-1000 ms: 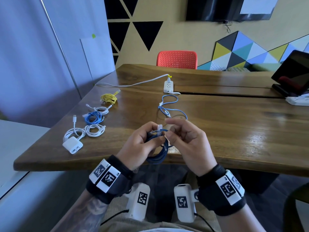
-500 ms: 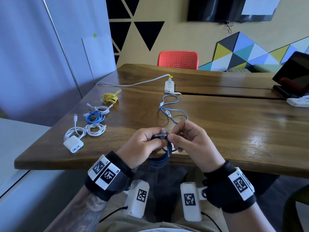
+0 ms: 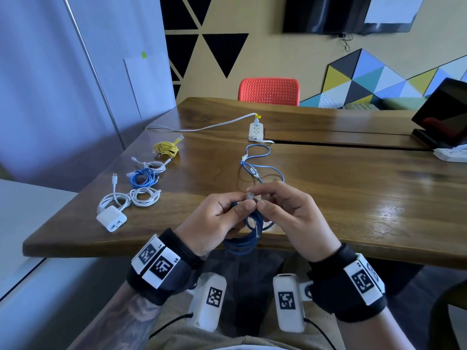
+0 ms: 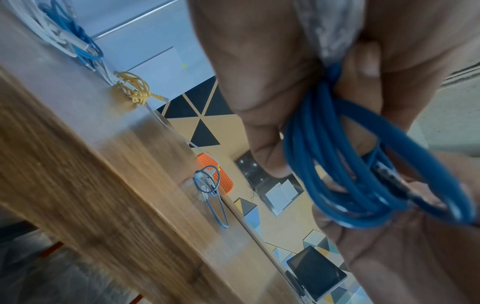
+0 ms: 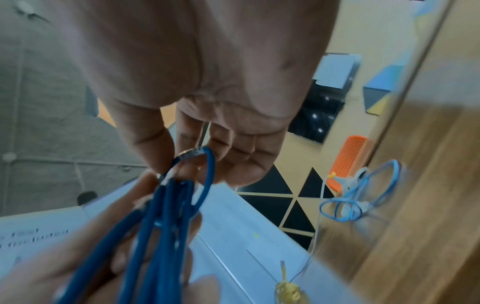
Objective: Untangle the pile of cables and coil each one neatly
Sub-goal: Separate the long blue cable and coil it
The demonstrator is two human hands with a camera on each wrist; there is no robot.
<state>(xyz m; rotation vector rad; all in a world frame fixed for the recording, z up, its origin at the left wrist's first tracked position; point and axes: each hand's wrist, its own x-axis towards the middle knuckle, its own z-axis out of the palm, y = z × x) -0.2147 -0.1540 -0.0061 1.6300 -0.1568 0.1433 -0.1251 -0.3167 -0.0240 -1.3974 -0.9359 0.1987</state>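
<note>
A dark blue cable (image 3: 242, 238), wound into loops, is held just above the near edge of the table (image 3: 353, 210). The loops are gripped by the left hand (image 3: 212, 221), with its fingers curled round them. The clear plug (image 3: 250, 195) at the cable's end is pinched by the right hand (image 3: 290, 213). A loose light blue cable (image 3: 260, 165) is seen farther back on the table. Coiled yellow (image 3: 166, 148), white (image 3: 145, 197) and blue (image 3: 141, 177) cables are laid at the left.
</note>
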